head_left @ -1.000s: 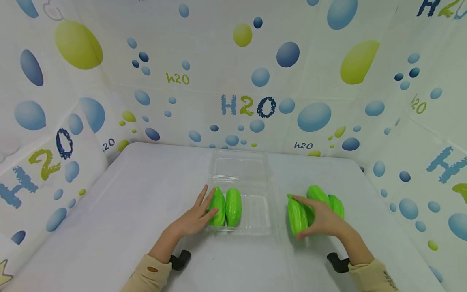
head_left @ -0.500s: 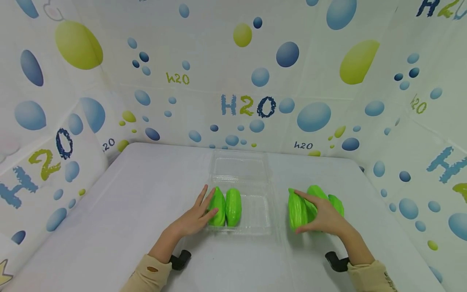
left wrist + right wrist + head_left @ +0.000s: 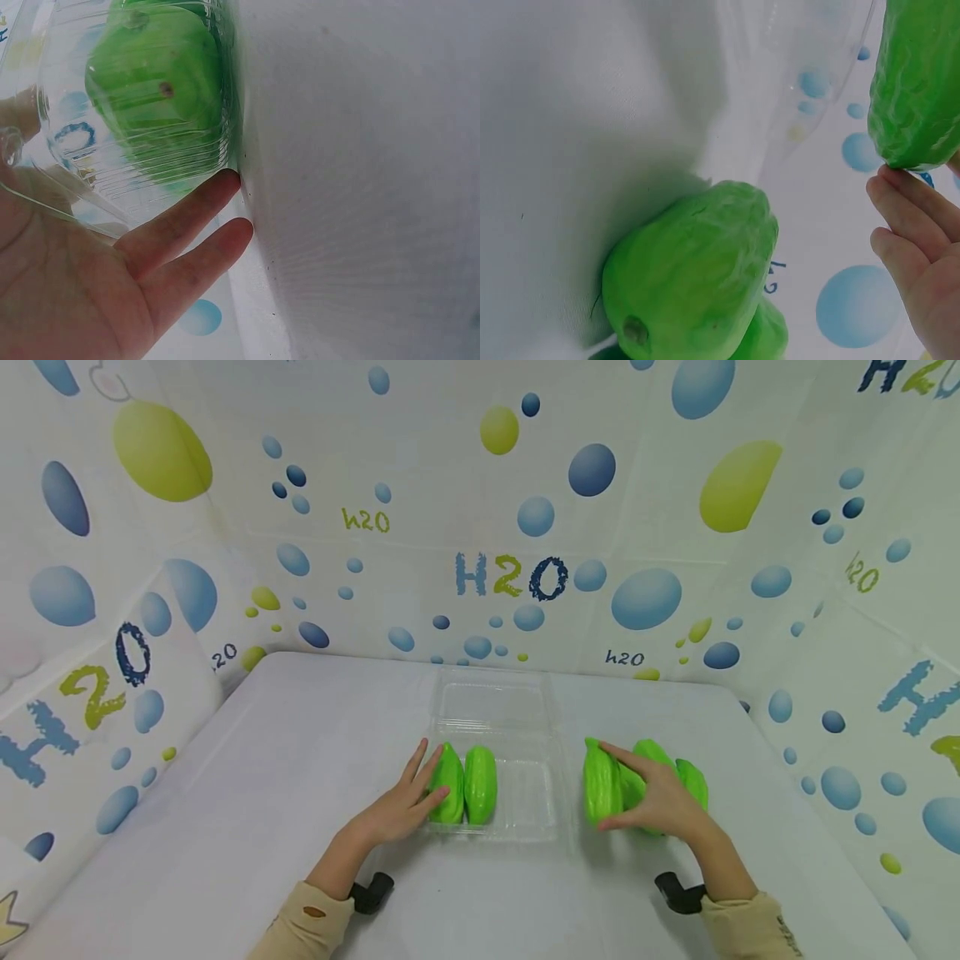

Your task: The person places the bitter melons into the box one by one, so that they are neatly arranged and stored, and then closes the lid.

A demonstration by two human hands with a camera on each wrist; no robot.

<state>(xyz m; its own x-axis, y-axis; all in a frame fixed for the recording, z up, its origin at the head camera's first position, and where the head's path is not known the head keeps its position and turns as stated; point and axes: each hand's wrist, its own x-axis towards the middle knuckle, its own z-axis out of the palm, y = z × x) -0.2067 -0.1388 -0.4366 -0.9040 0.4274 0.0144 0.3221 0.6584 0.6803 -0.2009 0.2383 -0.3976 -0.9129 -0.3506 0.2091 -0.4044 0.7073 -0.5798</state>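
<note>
My right hand holds a green bitter melon between thumb and fingers, raised off the table right of the clear plastic clamshell box. The right wrist view shows the held bitter melon at upper right, fingertips against its end. My left hand rests with straight fingers at the box's left wall, its thumb over the rim. In the left wrist view two straight fingers touch the plastic wall low down. Two bitter melons lie side by side in the left part of the box.
More bitter melons lie on the table behind and under my right hand; one shows large in the right wrist view. The box's lid lies folded back toward the patterned wall cloth. White cloth covers the table.
My right hand has lifted the bitter melon and brought it slightly left, toward the box. The left hand and the box have stayed in place.
</note>
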